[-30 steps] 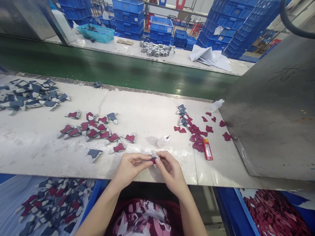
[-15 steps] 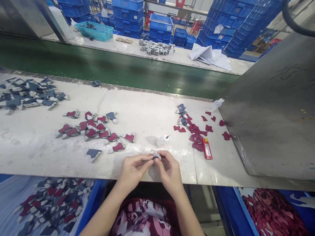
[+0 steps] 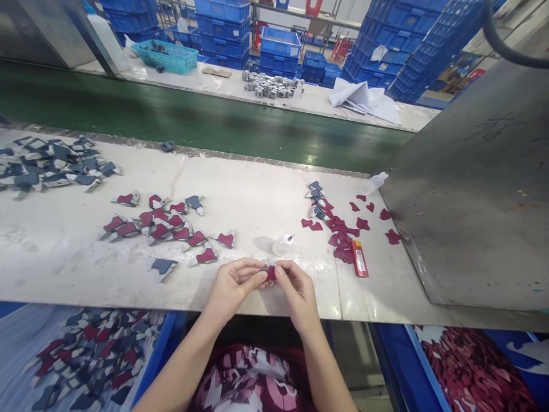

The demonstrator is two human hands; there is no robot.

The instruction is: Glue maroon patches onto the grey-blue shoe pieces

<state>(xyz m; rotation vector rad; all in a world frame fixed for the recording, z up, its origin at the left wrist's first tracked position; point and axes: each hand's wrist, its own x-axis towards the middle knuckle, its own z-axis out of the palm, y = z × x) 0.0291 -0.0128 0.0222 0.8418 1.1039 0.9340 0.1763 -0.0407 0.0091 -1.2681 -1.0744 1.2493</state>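
Observation:
Between my two hands, just over the front of the white table, is a small grey plastic part with a dark red face (image 3: pixel 271 273). My left hand (image 3: pixel 234 286) is closed on its left side, thumb and fingers pinching it. My right hand (image 3: pixel 298 292) pinches its right edge; fingers partly hide the part. Just behind my hands sits a clear dropper bottle (image 3: pixel 283 245) with a dark tip. To the right lie loose dark red pieces (image 3: pixel 343 237) and a red lighter (image 3: pixel 360 259). Several grey parts with red faces (image 3: pixel 160 230) lie to the left.
Blue-grey parts are heaped (image 3: pixel 51 163) at the far left. A metal panel (image 3: pixel 467 189) stands at the right. Below the edge are a bin of finished-looking parts (image 3: pixel 94 355) and a bin of red pieces (image 3: pixel 472 372). A green conveyor belt (image 3: pixel 206 123) runs behind the table.
The small part has been turned so its dark red face now shows toward me. My fingers have shifted around it; both hands stay in about the same place.

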